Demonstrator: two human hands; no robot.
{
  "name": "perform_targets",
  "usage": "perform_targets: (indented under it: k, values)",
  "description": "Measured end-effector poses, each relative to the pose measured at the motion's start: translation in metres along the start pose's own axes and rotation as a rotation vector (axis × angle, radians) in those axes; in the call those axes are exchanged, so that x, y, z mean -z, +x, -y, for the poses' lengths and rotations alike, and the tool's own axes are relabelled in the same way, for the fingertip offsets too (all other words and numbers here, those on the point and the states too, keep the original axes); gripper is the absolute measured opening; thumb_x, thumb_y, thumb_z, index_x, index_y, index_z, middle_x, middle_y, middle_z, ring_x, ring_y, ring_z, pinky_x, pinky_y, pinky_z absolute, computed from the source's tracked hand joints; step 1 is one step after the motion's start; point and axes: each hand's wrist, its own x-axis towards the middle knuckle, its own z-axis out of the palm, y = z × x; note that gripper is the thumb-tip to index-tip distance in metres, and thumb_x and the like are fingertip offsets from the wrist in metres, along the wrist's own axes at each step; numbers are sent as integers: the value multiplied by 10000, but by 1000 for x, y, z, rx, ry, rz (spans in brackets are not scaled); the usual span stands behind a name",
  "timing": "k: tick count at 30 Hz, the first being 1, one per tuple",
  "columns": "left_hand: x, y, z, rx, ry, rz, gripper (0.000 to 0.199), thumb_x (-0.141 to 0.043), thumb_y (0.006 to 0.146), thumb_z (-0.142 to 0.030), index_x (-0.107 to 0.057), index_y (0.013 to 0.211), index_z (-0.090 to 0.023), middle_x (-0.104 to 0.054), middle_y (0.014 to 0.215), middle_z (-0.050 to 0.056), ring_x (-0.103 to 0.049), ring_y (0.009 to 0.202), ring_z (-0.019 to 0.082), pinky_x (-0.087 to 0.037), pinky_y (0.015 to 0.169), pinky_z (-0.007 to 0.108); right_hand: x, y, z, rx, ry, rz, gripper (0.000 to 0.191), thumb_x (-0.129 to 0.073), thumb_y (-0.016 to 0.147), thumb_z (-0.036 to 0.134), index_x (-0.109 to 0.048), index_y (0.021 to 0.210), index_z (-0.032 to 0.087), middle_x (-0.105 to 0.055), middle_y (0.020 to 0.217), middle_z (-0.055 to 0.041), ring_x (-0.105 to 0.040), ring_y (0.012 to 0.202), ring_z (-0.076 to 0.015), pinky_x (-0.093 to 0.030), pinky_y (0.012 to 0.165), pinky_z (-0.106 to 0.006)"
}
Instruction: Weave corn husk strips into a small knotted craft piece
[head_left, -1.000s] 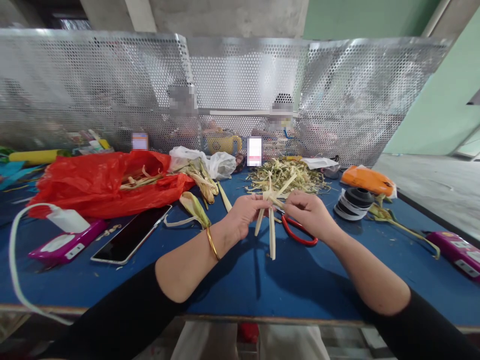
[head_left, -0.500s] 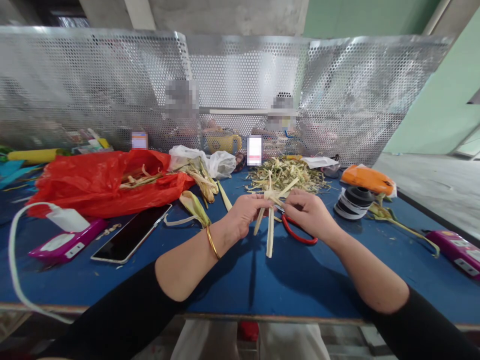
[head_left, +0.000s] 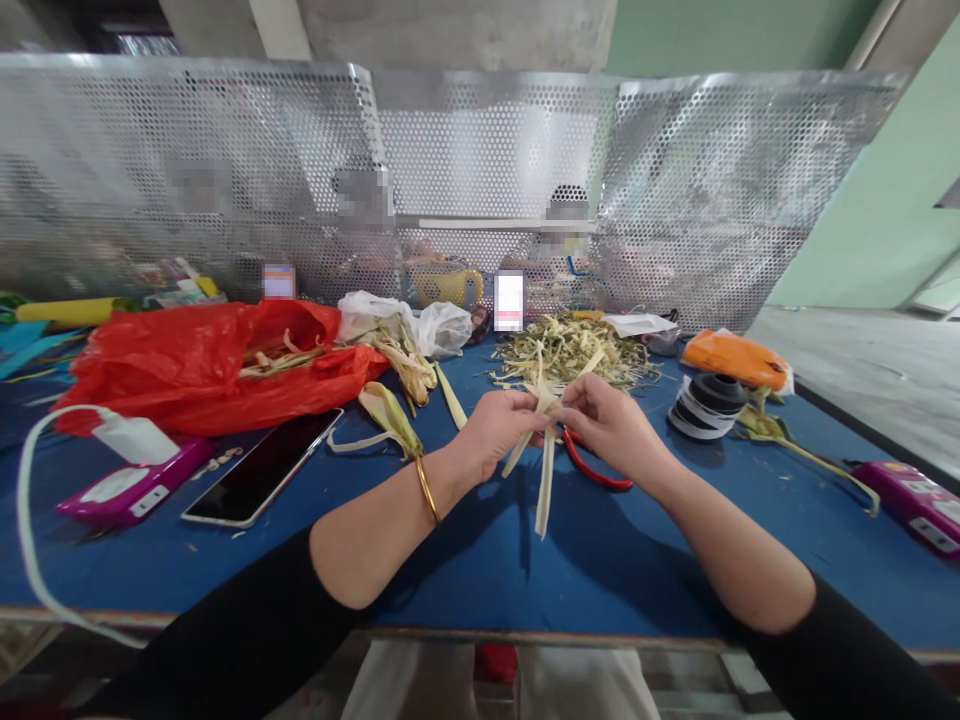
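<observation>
A small bundle of pale husk strips (head_left: 547, 484) is held above the blue table, some ends pointing up and others hanging down. My left hand (head_left: 508, 425) pinches its left side, a gold bangle on the wrist. On the right side, the thumb and fingers of my right hand (head_left: 606, 418) are closed on the same strips. Red-handled scissors (head_left: 600, 472) lie on the table just behind and below my right hand, their blades hidden. Beyond my hands sits a heap of shredded husk (head_left: 577, 345).
On the blue table (head_left: 465, 590) are a red plastic bag (head_left: 187, 370), a black phone (head_left: 262, 470), a purple power strip (head_left: 135, 485) with a white plug, loose husks (head_left: 391, 418), a black-and-white spool (head_left: 706, 405), and an orange packet (head_left: 735, 360). A perforated metal screen (head_left: 495, 150) stands behind.
The strips have shifted and tilted slightly, with the hanging end now lower. My right hand has moved a little left, closer to my left hand.
</observation>
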Motion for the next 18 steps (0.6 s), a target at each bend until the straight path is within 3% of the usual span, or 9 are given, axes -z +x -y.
perform_targets:
  k: [5, 9, 12, 15, 18]
  values:
    - [-4, -4, 2, -41, 154, 59, 129, -652, 667, -105, -690, 549, -143, -601, 513, -4, -507, 481, 96, -437, 555, 225, -3, -1, -3, -90, 68, -21, 220, -615, 788, 409, -521, 847, 219, -560, 578, 47, -489, 494, -127, -335, 501, -243]
    - [-1, -2, 8, -89, 374, 54, 141, -612, 685, -138, -685, 566, -150, -579, 482, -22, -552, 507, 119, -434, 553, 219, 2, -3, 3, -85, -107, 74, 295, -556, 844, 459, -609, 708, 202, -561, 534, 29, -470, 488, -116, -299, 499, -240]
    - [3, 2, 16, -118, 501, 58, 138, -607, 698, -204, -685, 597, -152, -608, 521, -11, -579, 539, 135, -430, 548, 220, 5, -5, 11, -26, -295, 39, 386, -517, 868, 459, -624, 605, 197, -583, 581, -3, -480, 549, -123, -279, 520, -249]
    - [5, 4, 22, -148, 575, 90, 197, -600, 716, -279, -660, 574, -157, -623, 544, 1, -594, 565, 145, -421, 541, 219, 5, -7, 17, -10, -390, -13, 315, -531, 850, 392, -646, 625, 203, -621, 670, -17, -507, 601, -131, -288, 540, -249]
    - [5, 4, 25, -168, 614, 141, 212, -599, 712, -298, -639, 557, -160, -614, 540, -2, -590, 568, 146, -411, 533, 214, 5, -6, 16, -80, -323, 3, 188, -565, 786, 318, -647, 655, 211, -629, 648, 3, -516, 587, -129, -305, 532, -239]
